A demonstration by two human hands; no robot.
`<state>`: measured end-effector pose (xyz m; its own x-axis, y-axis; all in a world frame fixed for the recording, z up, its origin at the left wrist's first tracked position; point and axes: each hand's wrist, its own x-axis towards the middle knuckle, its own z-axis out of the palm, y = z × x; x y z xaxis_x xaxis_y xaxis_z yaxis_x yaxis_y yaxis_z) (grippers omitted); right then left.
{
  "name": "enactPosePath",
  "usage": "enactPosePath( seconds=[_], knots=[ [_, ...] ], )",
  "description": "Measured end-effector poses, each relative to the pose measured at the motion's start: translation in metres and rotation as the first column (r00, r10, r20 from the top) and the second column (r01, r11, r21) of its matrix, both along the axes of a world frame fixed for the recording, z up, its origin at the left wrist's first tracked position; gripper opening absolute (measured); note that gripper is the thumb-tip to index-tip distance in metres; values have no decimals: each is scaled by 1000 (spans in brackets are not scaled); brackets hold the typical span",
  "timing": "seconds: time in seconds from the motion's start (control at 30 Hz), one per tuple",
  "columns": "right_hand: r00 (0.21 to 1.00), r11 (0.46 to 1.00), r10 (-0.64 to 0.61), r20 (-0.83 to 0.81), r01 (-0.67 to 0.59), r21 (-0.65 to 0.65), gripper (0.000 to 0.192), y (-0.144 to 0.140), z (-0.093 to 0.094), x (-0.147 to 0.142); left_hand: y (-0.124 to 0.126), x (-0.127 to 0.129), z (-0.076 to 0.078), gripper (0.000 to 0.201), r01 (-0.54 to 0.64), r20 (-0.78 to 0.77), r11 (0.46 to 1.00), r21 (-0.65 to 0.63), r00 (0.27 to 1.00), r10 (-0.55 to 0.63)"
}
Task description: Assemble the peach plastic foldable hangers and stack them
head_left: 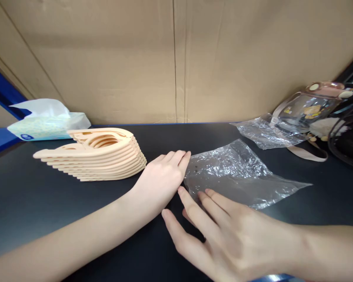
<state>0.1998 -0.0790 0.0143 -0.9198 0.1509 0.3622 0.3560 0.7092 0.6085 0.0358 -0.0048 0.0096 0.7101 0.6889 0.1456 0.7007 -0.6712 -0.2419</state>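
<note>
A flat clear plastic bag (232,168) lies on the dark tabletop, slightly wrinkled and shiny. My left hand (164,172) is at its left edge, fingers bent and pressed together against the plastic; the thumb is hidden behind the hand. Over the bag's near edge, my right hand (232,231) has its fingers spread, the fingertips close to the bag's near left corner and nothing gripped. Just left of my left hand sits a neat stack of peach plastic clothes hangers (106,156), nested one on another.
A tissue pack (47,121) stands at the back left. Another clear plastic bag (261,131) lies at the back right, beside a transparent water bottle (308,109) with a strap and a black bag (350,133). A cardboard wall (120,62) closes off the back of the table (135,250).
</note>
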Motion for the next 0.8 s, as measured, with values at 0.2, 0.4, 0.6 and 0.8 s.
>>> enactPosePath(
  seconds=[0.2, 0.4, 0.6, 0.8],
  knots=[
    [997, 997, 71, 40, -71, 5, 43, -2, -11, -2, -2, -8, -4, 43, 41, 71, 996, -81, 997, -36],
    [970, 980, 193, 151, -199, 27, 44, -6, -12, -1, -5, -21, -10, 68, 32, 55, 971, -239, 998, -20],
    [991, 987, 116, -74, -123, -102, 35, 2, 6, 3, -5, -33, -5, 87, 73, 30, 926, -369, 997, -67],
    [925, 850, -378, -33, 332, -409, 28, 58, 24, 43, -13, -40, 2, 78, 58, 102, 937, -344, 994, -24]
  ],
)
